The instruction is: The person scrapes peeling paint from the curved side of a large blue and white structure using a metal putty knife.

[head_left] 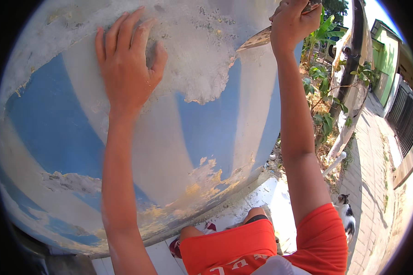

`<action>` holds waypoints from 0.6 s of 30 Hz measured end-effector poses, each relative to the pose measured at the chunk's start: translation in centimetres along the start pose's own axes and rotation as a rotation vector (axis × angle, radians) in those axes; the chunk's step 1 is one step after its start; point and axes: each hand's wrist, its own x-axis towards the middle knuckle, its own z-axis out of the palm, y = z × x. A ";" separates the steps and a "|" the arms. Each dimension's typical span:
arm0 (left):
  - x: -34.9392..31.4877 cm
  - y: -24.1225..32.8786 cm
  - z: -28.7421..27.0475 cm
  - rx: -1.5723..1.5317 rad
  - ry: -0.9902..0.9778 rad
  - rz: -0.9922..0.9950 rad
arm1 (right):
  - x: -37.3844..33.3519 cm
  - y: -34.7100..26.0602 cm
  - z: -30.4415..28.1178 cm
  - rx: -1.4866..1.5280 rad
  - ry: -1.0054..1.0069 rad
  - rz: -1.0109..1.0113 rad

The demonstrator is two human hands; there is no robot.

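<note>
A wall [211, 123] with blue and white painted stripes fills the space before me. Its paint has flaked off across the top and along the bottom, baring rough grey plaster. My left hand [128, 64] lies against the bare upper part, fingers spread, holding nothing. Higher up on the right, my right hand [294, 25] is closed round the handle of a knife [255, 40]. The blade is stained brown and points left. Its tip meets the wall near the ragged edge of the paint, above a blue stripe.
Flaked bits lie on the white tiled ledge [257, 197] at the wall's foot. To the right are green plants [323, 75], a dark pole [352, 59] and a paved path [365, 183]. A black-and-white cat [347, 215] is beside my right sleeve.
</note>
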 end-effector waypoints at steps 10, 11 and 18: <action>-0.4 -0.3 0.2 -0.045 0.015 -0.023 | -0.9 -0.7 -0.3 -0.003 0.072 0.100; -0.2 -0.4 0.2 -0.037 0.011 -0.016 | -0.8 -0.8 -0.3 -0.007 0.058 0.089; 0.0 -0.2 0.0 -0.041 0.004 -0.018 | -0.4 -0.1 -0.8 -0.076 0.082 0.027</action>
